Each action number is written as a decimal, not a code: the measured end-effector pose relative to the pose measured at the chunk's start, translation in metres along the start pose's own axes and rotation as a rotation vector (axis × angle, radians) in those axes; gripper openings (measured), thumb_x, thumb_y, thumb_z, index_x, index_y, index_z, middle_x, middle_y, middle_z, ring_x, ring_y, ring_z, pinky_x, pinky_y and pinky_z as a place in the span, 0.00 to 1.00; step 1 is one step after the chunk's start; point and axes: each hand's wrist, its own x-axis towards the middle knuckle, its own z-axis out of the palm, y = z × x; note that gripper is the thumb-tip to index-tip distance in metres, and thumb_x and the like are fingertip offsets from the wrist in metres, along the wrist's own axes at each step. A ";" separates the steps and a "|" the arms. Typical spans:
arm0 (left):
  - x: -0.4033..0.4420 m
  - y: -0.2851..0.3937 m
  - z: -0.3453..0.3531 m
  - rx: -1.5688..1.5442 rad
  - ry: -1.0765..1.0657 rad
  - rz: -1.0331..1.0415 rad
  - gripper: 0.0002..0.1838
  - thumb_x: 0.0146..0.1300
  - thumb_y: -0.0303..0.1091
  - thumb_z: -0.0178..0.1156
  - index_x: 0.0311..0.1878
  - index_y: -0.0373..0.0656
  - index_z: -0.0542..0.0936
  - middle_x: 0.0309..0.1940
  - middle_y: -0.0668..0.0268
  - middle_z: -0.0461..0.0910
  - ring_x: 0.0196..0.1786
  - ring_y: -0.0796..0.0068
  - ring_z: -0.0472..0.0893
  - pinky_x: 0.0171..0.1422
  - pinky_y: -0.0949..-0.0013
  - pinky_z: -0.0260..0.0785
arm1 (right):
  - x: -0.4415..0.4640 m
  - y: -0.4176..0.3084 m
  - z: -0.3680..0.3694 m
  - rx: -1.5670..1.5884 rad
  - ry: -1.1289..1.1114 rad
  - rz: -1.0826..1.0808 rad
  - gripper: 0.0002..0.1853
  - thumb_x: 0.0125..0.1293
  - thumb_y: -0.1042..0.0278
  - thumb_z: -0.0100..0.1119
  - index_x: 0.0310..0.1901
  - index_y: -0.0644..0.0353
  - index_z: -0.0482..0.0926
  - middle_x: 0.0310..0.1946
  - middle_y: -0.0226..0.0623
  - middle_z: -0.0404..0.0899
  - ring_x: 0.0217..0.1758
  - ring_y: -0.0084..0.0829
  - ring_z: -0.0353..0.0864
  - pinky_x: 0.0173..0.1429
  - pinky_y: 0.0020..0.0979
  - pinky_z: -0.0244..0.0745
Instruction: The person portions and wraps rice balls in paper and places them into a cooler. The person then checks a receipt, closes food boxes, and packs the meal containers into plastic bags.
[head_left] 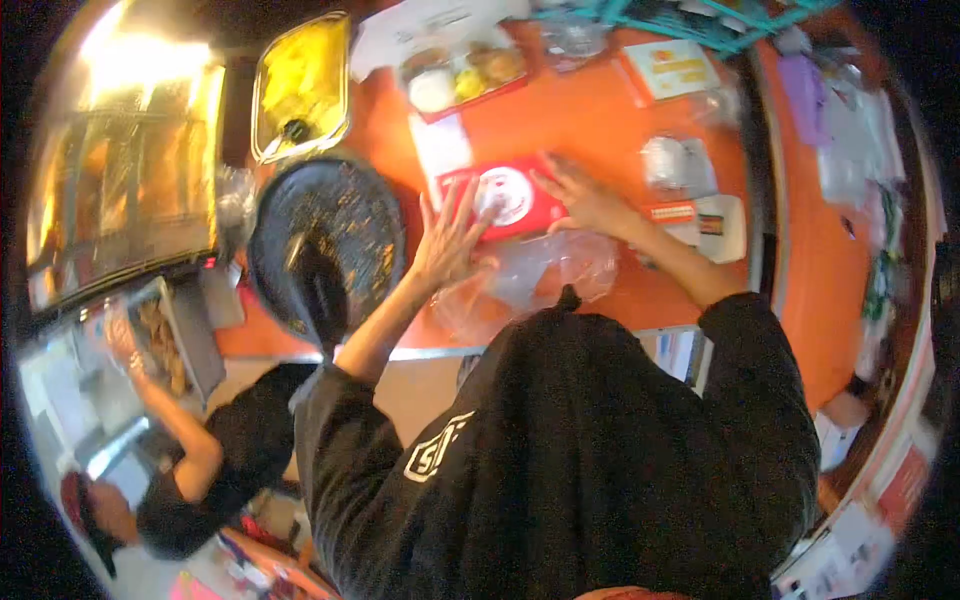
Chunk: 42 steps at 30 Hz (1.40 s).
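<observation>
A flat red box with a round white logo lies on the orange counter in front of me. My left hand rests on its left part, with the fingers spread. At the box's right end is my right hand, its fingers apart and the fingertips at the edge. Neither hand grips anything. A clear plastic bag lies crumpled just below the box, close to both hands. White paper sits above the box's left end.
Left of the box stands a large dark round pan with food bits and a dark-handled utensil. Behind are a yellow-food tray and an open food box. Small packs lie right. A co-worker reaches into containers at left.
</observation>
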 end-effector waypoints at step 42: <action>0.029 0.055 0.037 -0.041 0.270 -0.242 0.25 0.52 0.47 0.56 0.51 0.43 0.68 0.60 0.54 0.56 0.63 0.48 0.53 0.64 0.54 0.49 | -0.300 0.422 -0.088 0.763 1.229 0.845 0.09 0.52 0.63 0.54 0.24 0.60 0.76 0.24 0.33 0.76 0.26 0.26 0.73 0.31 0.30 0.68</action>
